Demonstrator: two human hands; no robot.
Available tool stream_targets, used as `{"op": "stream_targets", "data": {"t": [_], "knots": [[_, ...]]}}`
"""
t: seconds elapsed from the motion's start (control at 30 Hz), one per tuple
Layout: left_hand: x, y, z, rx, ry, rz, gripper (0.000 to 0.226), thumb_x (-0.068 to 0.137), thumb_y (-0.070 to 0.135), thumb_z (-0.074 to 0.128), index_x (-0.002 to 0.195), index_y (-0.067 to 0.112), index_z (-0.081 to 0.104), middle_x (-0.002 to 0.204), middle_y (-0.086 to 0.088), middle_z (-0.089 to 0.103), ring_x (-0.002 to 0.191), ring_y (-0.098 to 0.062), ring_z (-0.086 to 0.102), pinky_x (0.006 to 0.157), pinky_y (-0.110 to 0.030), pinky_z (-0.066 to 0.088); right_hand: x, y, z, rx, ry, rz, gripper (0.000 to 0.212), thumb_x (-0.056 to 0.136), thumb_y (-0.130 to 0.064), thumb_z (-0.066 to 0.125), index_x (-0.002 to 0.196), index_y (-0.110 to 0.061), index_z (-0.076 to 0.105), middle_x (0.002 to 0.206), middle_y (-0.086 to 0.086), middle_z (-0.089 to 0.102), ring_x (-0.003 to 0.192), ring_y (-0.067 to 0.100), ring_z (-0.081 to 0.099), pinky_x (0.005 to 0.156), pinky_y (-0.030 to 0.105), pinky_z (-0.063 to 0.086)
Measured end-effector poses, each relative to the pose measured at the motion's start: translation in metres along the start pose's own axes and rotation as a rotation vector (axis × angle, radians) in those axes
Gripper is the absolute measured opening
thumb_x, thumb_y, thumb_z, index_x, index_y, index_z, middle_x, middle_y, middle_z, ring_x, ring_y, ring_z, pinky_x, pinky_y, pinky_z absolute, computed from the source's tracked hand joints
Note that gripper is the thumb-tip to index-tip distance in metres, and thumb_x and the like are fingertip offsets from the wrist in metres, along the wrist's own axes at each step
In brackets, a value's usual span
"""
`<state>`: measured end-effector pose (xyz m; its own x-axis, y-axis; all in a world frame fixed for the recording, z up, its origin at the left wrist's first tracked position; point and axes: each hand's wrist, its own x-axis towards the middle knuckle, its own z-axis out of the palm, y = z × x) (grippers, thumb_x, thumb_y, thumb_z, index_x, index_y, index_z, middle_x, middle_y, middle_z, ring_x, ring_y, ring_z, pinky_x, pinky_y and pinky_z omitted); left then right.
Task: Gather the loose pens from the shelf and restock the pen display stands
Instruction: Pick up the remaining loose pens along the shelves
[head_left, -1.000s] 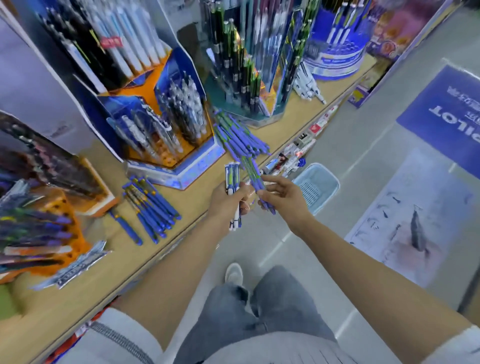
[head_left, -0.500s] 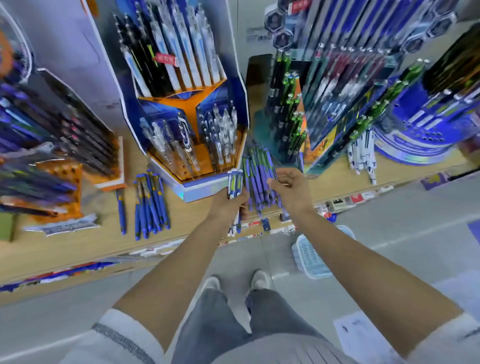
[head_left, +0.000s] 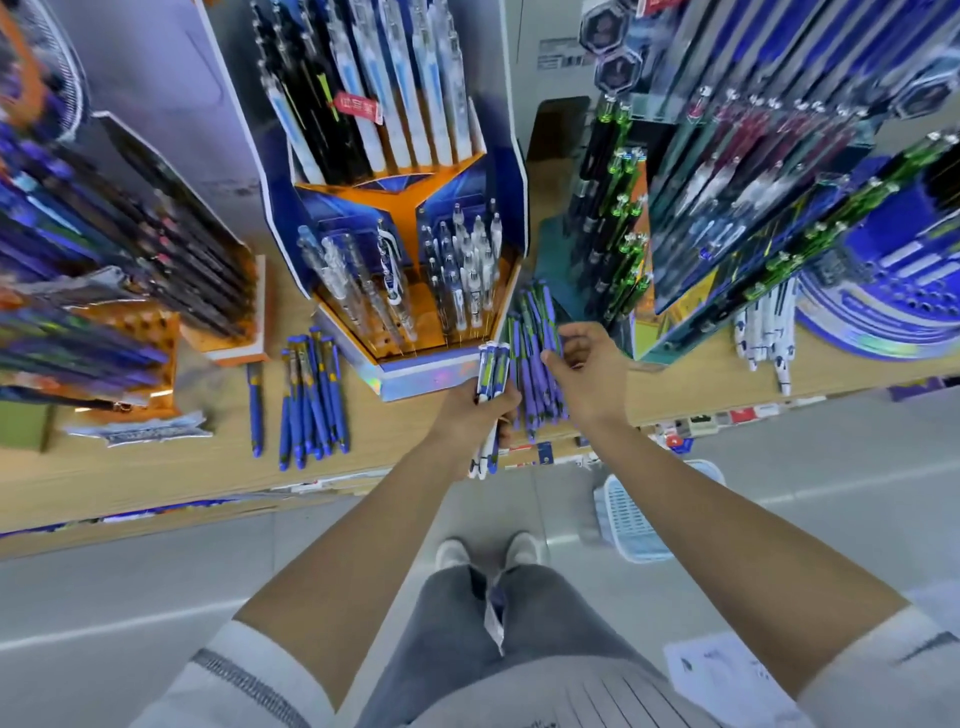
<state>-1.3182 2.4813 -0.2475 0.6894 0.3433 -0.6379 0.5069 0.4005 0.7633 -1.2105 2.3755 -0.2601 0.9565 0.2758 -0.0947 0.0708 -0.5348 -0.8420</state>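
Observation:
My left hand grips a small upright bundle of white, blue and green pens just above the shelf's front edge. Right beside it, my right hand reaches onto a pile of loose purple-and-green pens on the wooden shelf, fingers curled round a few of them. Behind the pile stand the orange-and-blue display stand holding clear pens and a teal stand of green-capped pens.
Several loose blue pens and a single one lie on the shelf to the left. White pens lie at the right below a round blue stand. A pale blue basket sits on the floor by my feet.
My right hand has moved away from the bundle in my left hand, back onto the purple pile on the shelf. My view has swung to face the shelf. The left hand keeps its bundle.

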Motion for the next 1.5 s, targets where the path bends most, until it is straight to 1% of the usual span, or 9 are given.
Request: {"op": "stream_targets", "data": {"t": [0.13,0.37,0.67,0.9,1.1,1.17,1.3,1.4,1.5], "knots": [[-0.001,0.0,-0.003,-0.039,-0.031,-0.027,0.008,0.093,0.013,0.062,0.094,0.006,0.058,0.068,-0.008,0.054,0.052,-0.018,0.048,0.048,-0.024,0.046,0.003,0.003,0.007,-0.077,0.016,-0.011,0.027,0.083,-0.011,0.074,0.109,-0.009,0.067,0.095,0.009,0.063,0.077,0.016,0.057,0.078,0.028,0.051],[0.0,0.001,-0.009,-0.07,-0.065,-0.059,0.01,0.094,0.012,0.059,0.099,0.004,0.055,0.069,-0.01,0.05,0.05,-0.017,0.045,0.047,-0.023,0.045,0.002,-0.002,0.011,-0.002,0.024,0.0,0.021,0.084,-0.014,0.073,0.102,-0.009,0.063,0.073,-0.006,0.055,0.065,0.007,0.052,0.059,0.008,0.042],[-0.002,0.001,-0.017,-0.023,-0.047,-0.076,0.009,0.094,0.015,0.06,0.089,0.008,0.058,0.068,-0.008,0.057,0.049,-0.014,0.054,0.049,-0.025,0.05,0.0,-0.007,0.019,-0.145,-0.045,-0.058,0.028,0.084,-0.017,0.074,0.111,-0.014,0.068,0.097,0.002,0.05,0.072,0.007,0.048,0.079,0.021,0.044],[-0.013,0.006,-0.018,-0.088,-0.108,-0.124,0.006,0.097,0.006,0.049,0.096,0.001,0.051,0.068,-0.008,0.06,0.049,-0.012,0.06,0.049,-0.023,0.052,-0.026,-0.013,0.007,0.081,-0.088,-0.043,0.01,0.091,-0.013,0.064,0.1,-0.015,0.066,0.087,0.001,0.061,0.073,0.01,0.055,0.067,0.015,0.046],[-0.017,-0.001,-0.004,0.058,-0.076,-0.002,0.006,0.097,0.016,0.053,0.094,0.012,0.056,0.099,-0.015,0.066,0.098,-0.034,0.064,0.094,-0.047,0.049,-0.069,-0.005,-0.009,0.291,-0.225,0.08,0.019,0.093,-0.02,0.063,0.08,-0.019,0.05,0.07,0.01,0.056,0.061,0.016,0.05,0.061,0.028,0.043],[-0.021,-0.005,0.004,0.046,-0.065,0.036,0.007,0.098,0.016,0.053,0.095,0.01,0.055,0.093,-0.008,0.067,0.092,-0.028,0.064,0.083,-0.035,0.052,-0.082,0.0,-0.018,0.339,-0.283,0.138,0.024,0.092,-0.021,0.065,0.081,-0.016,0.044,0.072,0.013,0.058,0.063,0.014,0.053,0.059,0.029,0.044],[-0.033,-0.009,0.024,0.035,-0.123,0.029,0.016,0.1,0.015,0.048,0.107,0.004,0.058,0.088,0.004,0.071,0.079,-0.011,0.065,0.069,-0.026,0.054,-0.097,0.012,-0.04,0.437,-0.416,0.193,0.028,0.086,-0.003,0.069,0.086,-0.012,0.043,0.082,-0.017,0.067,0.058,0.008,0.056,0.05,0.021,0.046],[-0.038,-0.011,0.045,-0.023,-0.117,-0.025,0.022,0.1,0.011,0.045,0.105,-0.005,0.06,0.091,-0.012,0.068,0.068,-0.02,0.067,0.061,-0.031,0.056,-0.099,0.019,-0.059,0.475,-0.4,0.231,0.03,0.083,0.002,0.071,0.088,-0.013,0.045,0.103,0.007,0.069,0.055,0.006,0.058,0.051,0.023,0.046],[-0.045,-0.012,0.073,-0.139,-0.11,-0.095,0.033,0.099,0.01,0.04,0.121,-0.013,0.049,0.103,-0.027,0.057,0.075,-0.032,0.06,0.059,-0.041,0.053,-0.097,0.026,-0.08,0.439,-0.406,0.287,0.032,0.081,-0.004,0.074,0.099,-0.01,0.049,0.087,0.016,0.063,0.052,0.004,0.056,0.052,0.023,0.045]]}}
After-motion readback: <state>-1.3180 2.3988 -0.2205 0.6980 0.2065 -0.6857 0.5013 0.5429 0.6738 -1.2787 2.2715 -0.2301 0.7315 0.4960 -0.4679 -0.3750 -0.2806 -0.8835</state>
